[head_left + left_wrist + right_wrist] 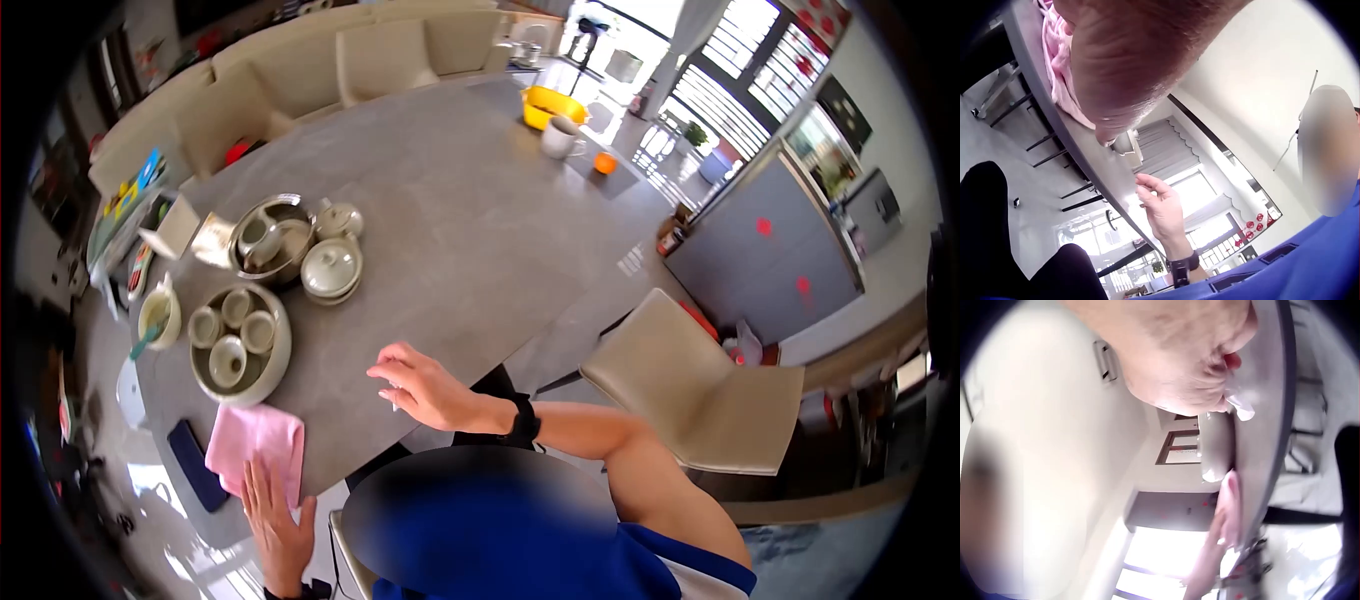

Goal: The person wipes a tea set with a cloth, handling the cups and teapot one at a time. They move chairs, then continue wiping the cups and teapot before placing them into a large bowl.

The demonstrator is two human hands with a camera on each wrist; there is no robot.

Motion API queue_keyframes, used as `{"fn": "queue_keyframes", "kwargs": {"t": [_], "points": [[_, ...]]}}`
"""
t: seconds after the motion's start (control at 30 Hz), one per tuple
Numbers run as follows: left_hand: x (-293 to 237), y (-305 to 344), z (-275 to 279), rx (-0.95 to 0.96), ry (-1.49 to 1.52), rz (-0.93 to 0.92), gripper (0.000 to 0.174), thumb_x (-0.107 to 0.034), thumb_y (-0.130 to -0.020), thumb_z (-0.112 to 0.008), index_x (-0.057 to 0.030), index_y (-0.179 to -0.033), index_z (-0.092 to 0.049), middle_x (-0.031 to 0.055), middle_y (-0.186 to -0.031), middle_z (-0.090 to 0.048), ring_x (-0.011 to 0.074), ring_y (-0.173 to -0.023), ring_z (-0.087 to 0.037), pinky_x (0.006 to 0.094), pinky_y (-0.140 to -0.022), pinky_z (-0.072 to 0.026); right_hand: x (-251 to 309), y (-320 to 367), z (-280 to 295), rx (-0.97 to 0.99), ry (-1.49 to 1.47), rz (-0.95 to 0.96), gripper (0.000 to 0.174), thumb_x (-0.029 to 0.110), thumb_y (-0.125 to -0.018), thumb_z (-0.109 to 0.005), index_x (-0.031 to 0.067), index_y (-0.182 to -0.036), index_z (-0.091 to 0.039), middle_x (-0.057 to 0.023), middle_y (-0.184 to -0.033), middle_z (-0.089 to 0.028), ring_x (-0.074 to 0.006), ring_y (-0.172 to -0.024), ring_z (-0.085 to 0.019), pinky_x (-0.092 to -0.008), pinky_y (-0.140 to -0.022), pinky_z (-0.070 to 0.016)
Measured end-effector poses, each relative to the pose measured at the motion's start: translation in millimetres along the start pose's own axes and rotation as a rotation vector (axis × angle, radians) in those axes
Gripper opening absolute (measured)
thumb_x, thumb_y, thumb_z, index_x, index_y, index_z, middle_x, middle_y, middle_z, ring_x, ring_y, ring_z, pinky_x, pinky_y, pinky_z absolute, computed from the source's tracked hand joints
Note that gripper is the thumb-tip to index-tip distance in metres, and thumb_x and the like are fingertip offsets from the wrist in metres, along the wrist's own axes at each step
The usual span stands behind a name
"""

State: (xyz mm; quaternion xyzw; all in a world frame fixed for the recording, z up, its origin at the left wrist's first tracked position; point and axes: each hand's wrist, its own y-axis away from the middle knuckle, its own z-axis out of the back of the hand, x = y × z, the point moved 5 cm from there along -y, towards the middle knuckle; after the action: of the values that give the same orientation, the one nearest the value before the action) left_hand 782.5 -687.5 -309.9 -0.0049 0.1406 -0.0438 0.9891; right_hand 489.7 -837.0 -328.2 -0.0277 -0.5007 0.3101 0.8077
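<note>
My left hand (275,525) lies with straight fingers on the near edge of a folded pink cloth (255,440); the left wrist view also shows the pink cloth (1057,59) by that hand. Over the table's near side, my right hand (430,388) has its fingers curled. It pinches a small white thing (1242,407), whose kind I cannot tell. Beyond the cloth stands a pale round basin (278,365) with several small cups (258,330) inside. Behind it are a metal bowl (240,265) holding a small pitcher (260,235), and a lidded bowl (332,268).
A dark phone (198,465) lies left of the cloth. A cream pitcher (160,310) with a green-handled tool stands near the left edge. Far right on the table are a yellow basket (553,105), a white mug (560,138) and an orange (604,163). A beige chair (660,370) stands right.
</note>
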Motion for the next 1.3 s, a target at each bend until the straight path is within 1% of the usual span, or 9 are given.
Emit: {"fn": "queue_keyframes", "kwargs": {"t": [0.07, 0.13, 0.17, 0.3, 0.4, 0.5, 1.07, 1.2, 1.3], "points": [[-7.3, -2.3, -9.7, 0.021, 0.039, -0.011, 0.09, -0.026, -0.084, -0.078, 0.0024, -0.159, -0.037, 0.0285, -0.167, -0.03, 0.0501, -0.154, -0.028, 0.0579, -0.125, -0.0239, -8.3, 3.2, 17.8, -0.013, 0.333, 0.243, 0.021, 0.01, -0.092, -0.073, -0.0004, -0.108, -0.066, -0.0192, -0.12, -0.055, -0.0359, -0.105, -0.061, -0.0414, -0.088, -0.0546], [-28.3, -5.0, 2.6, -0.118, -0.192, -0.24, 0.075, -0.038, -0.096, -0.072, 0.0086, -0.149, -0.046, 0.037, -0.147, -0.05, 0.052, -0.134, -0.051, 0.0604, -0.11, -0.0428, -16.3, 7.2, 38.0, -0.024, 0.467, 0.278, 0.023, 0.016, -0.09, -0.075, 0.0012, -0.106, -0.067, -0.0175, -0.12, -0.057, -0.0354, -0.111, -0.058, -0.0442, -0.091, -0.0532], [-16.1, -4.8, -8.0, 0.083, -0.055, -0.037, 0.085, -0.045, -0.096, -0.071, 0.0095, -0.154, -0.04, 0.0344, -0.167, -0.025, 0.0498, -0.157, -0.02, 0.0563, -0.128, -0.0207, -15.5, 8.2, 52.2, -0.062, 0.518, 0.271, 0.025, 0.018, -0.091, -0.076, 0.0034, -0.11, -0.07, -0.0167, -0.121, -0.058, -0.0352, -0.11, -0.059, -0.0436, -0.094, -0.0524], [-25.0, -10.1, -5.1, 0.058, -0.113, -0.061, 0.091, -0.052, -0.095, -0.07, 0.0089, -0.156, -0.038, 0.0352, -0.163, -0.031, 0.051, -0.153, -0.029, 0.0578, -0.126, -0.0252, -50.3, 17.5, 115.7, -0.122, 0.664, 0.097, 0.028, 0.024, -0.092, -0.076, 0.0079, -0.114, -0.073, -0.0137, -0.116, -0.06, -0.0307, -0.1, -0.064, -0.0405, -0.085, -0.0536], [-26.0, -17.6, -5.4, 0.15, -0.124, -0.041, 0.098, -0.055, -0.092, -0.072, 0.0086, -0.157, -0.037, 0.0352, -0.162, -0.033, 0.0518, -0.152, -0.03, 0.0587, -0.125, -0.026, -94.5, 21.9, 172.3, -0.169, 0.593, -0.183, 0.024, 0.019, -0.092, -0.076, 0.0052, -0.112, -0.072, -0.0117, -0.106, -0.061, -0.0279, -0.087, -0.066, -0.0391, -0.073, -0.0537], [-21.0, -23.7, -2.0, 0.249, -0.134, -0.065, 0.102, -0.056, -0.088, -0.076, 0.0084, -0.157, -0.037, 0.0351, -0.16, -0.037, 0.0513, -0.152, -0.032, 0.0591, -0.124, -0.0277, -126.7, 20.2, 213.7, -0.243, 0.513, -0.156, 0.016, 0.011, -0.093, -0.075, 0.0031, -0.106, -0.07, -0.0112, -0.098, -0.062, -0.0283, -0.076, -0.065, -0.0383, -0.065, -0.0527], [-14.2, -54.0, 0.9, 0.582, 0.039, 0.275, 0.096, -0.031, -0.083, -0.082, 0.002, -0.16, -0.035, 0.0286, -0.168, -0.028, 0.0493, -0.155, -0.026, 0.0574, -0.125, -0.0258, -123.4, 16.1, 238.1, 0.023, 0.039, -0.479, 0.002, 0.0, -0.091, -0.061, -0.0001, -0.092, -0.063, -0.0171, -0.092, -0.068, -0.0401, -0.084, -0.067, -0.0463, -0.074, -0.0536], [7.8, -38.2, -33.1, 0.464, 0.103, 0.27, 0.092, -0.034, -0.085, -0.081, -0.0126, -0.163, -0.038, 0.0223, -0.168, -0.033, 0.0452, -0.157, -0.025, 0.053, -0.126, -0.0272, -89.0, 20.0, 260.5, 0.057, -0.197, -0.489, 0.016, 0.004, -0.091, -0.061, -0.0004, -0.098, -0.074, -0.0208, -0.088, -0.071, -0.0401, -0.082, -0.069, -0.0435, -0.074, -0.0552], [-71.7, -71.4, 15.1, 0.348, 0.294, 0.474, 0.08, -0.033, -0.089, -0.076, -0.0065, -0.158, -0.044, 0.0283, -0.156, -0.048, 0.0445, -0.149, -0.039, 0.0501, -0.123, -0.0329, -82.0, 22.7, 255.3, 0.253, -0.298, -0.495, 0.019, 0.009, -0.092, -0.063, 0.0004, -0.101, -0.077, -0.0148, -0.082, -0.071, -0.0275, -0.075, -0.068, -0.0363, -0.071, -0.0539]]}}
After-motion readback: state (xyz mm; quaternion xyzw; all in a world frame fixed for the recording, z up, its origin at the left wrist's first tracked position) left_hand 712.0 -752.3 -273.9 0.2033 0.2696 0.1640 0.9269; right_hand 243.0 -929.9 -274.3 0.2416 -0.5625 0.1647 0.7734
